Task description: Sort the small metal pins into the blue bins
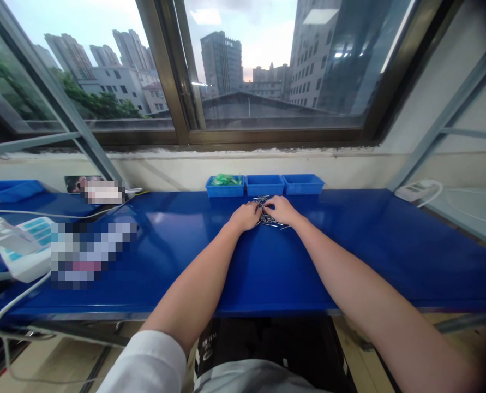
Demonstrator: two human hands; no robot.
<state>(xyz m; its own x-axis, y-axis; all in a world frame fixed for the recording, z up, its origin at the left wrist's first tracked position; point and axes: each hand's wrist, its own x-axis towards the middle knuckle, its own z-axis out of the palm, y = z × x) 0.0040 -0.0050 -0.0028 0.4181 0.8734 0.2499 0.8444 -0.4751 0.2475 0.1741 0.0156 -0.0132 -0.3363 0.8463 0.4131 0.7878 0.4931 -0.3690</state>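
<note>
A loose pile of thin metal pieces (269, 219) lies on the blue table (177, 240), in front of the blue bins. My left hand (246, 215) rests at the pile's left side, its fingers bent over the pieces. From the right, my right hand (281, 209) reaches into the pile with thumb and fingers curled toward each other. Whether either hand holds a piece is too small to tell. Part of the pile is hidden under the fingers.
Behind the pile stand a blue bin with green items (225, 189), a middle bin (264, 187) and a right bin (303, 186). A white device (28, 248) with cables sits at left. A power strip (418, 190) lies at the right back.
</note>
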